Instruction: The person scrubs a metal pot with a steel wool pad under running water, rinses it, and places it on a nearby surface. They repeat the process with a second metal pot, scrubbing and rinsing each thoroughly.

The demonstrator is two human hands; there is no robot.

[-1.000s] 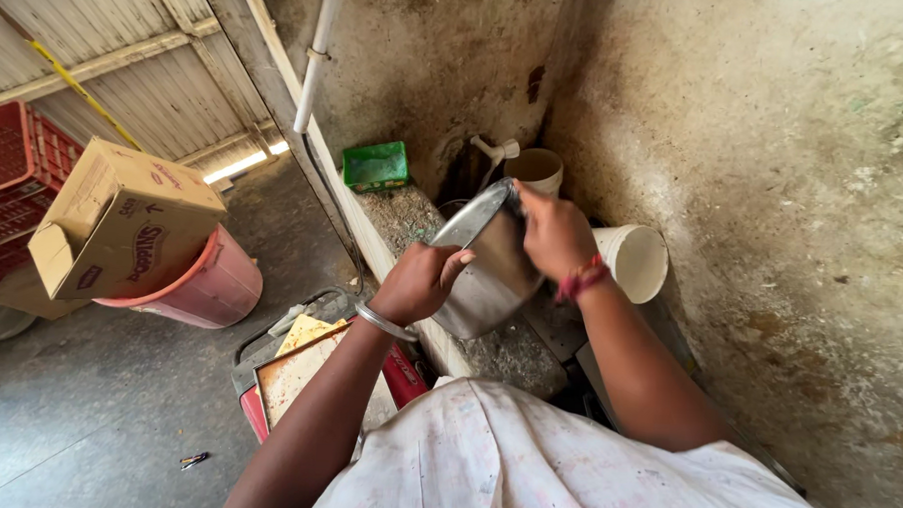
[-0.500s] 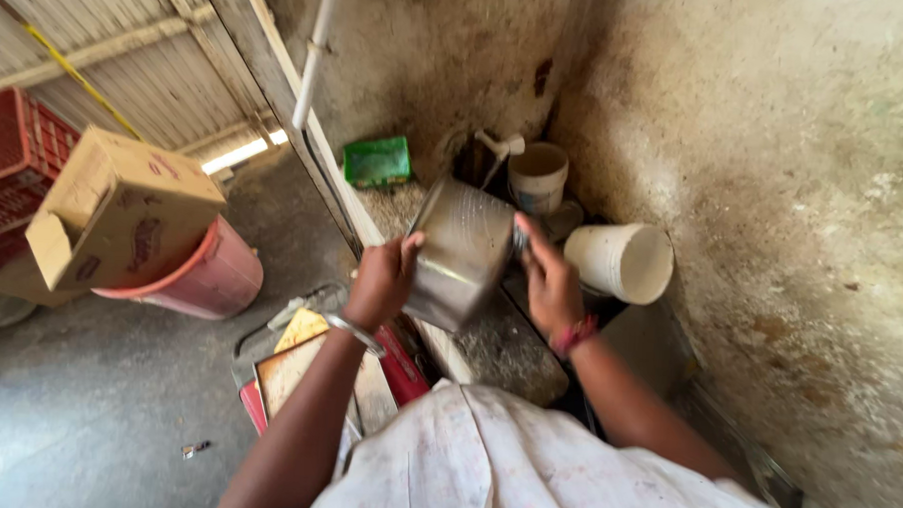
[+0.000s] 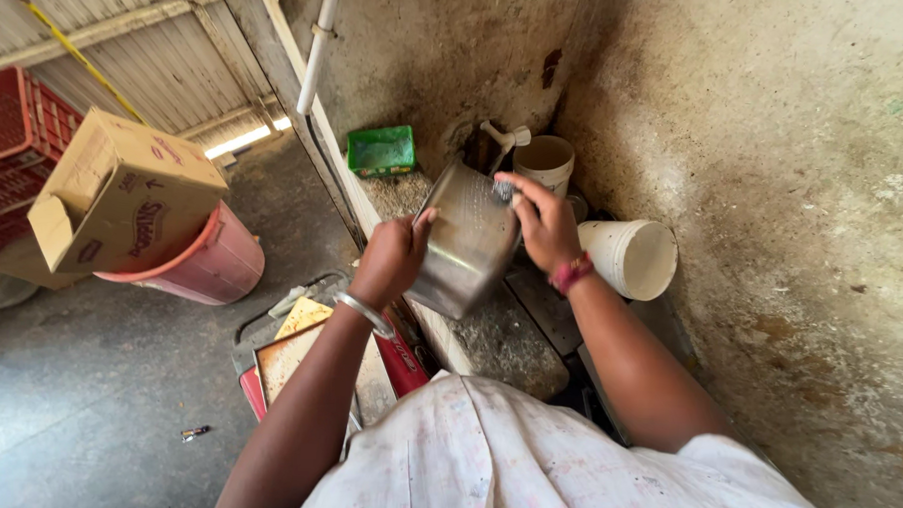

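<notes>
Head view: hands (image 3: 472, 240) probably scrubbing steel pot (image 3: 465, 246).

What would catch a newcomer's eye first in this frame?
At centre, the left hand and right hand hold a steel pot tilted over a stone ledge. A white bucket lies on its side to the right; a cardboard box sits atop a pink tub at left.

Tan cardboard box (image 3: 123, 194) tilted atop pink tub (image 3: 206, 260), left.
</notes>
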